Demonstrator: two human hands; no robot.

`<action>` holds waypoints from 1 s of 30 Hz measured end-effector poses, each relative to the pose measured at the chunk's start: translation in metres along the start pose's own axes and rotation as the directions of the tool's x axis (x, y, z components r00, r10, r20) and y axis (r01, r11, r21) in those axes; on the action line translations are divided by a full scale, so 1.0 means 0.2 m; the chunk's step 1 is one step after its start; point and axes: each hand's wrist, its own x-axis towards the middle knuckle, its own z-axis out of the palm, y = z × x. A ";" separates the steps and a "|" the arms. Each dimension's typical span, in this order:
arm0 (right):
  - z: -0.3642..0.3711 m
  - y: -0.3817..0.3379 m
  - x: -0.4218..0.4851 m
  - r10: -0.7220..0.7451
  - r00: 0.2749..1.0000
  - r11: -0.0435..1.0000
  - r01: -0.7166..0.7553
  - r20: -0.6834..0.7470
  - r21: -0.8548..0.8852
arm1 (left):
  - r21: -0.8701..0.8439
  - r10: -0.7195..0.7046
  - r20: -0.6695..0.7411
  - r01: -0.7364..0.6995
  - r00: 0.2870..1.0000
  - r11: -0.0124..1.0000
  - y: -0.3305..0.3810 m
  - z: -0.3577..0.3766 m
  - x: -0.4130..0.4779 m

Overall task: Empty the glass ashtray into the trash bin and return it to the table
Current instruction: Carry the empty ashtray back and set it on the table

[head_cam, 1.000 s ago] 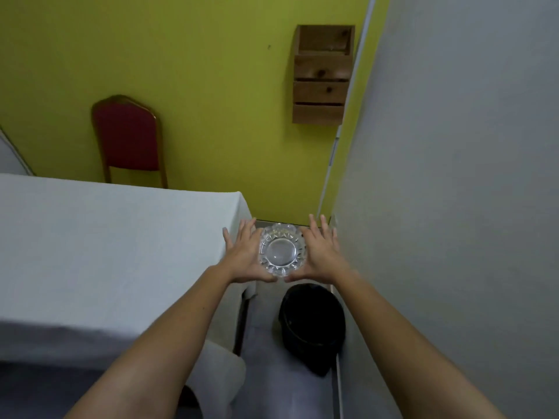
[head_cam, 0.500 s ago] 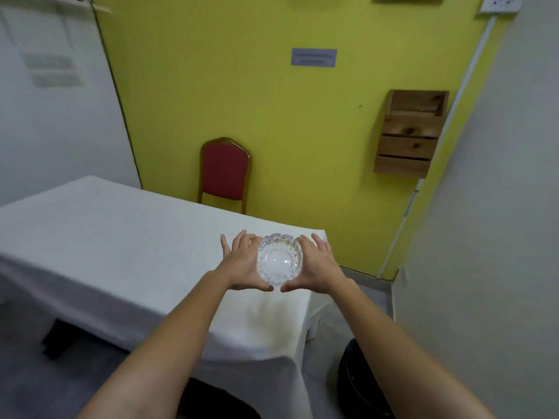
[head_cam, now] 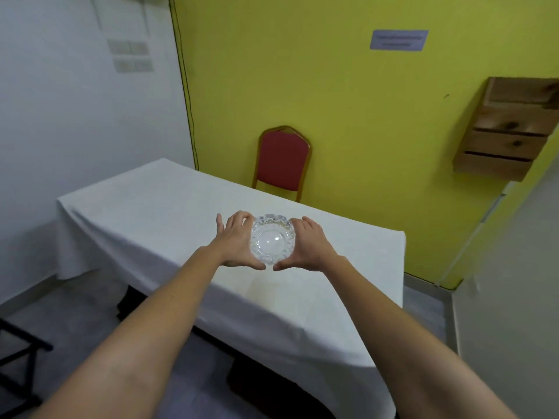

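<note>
The clear cut-glass ashtray (head_cam: 273,239) is held upright between both hands over the middle of the table (head_cam: 145,213), which wears a white cloth. My left hand (head_cam: 234,241) cups its left side and my right hand (head_cam: 310,244) cups its right side, thumbs nearly meeting under the near rim. The bowl of the ashtray looks empty. Whether it touches the cloth or hangs just above it I cannot tell. The trash bin is out of view.
A red chair (head_cam: 282,160) with a gold frame stands behind the table against the yellow wall. A wooden wall box (head_cam: 508,128) hangs at the right. A dark frame (head_cam: 18,355) stands on the floor at the lower left. A white wall closes the right side.
The view swung left from the black bin on the floor to the table. Both hands carried the ashtray from above the bin to over the tabletop's middle.
</note>
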 end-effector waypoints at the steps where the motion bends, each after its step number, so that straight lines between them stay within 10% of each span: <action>1: 0.03 -0.04 0.04 -0.010 1.000 1.000 0.010 0.012 -0.005 | -0.001 -0.011 0.010 0.011 1.000 1.000 -0.06 -0.01 -0.01; 30: 0.80 -0.06 1.22 -0.050 0.986 0.994 0.034 0.161 0.099 | 0.080 -0.197 0.288 0.182 0.937 0.980 -0.97 0.29 0.72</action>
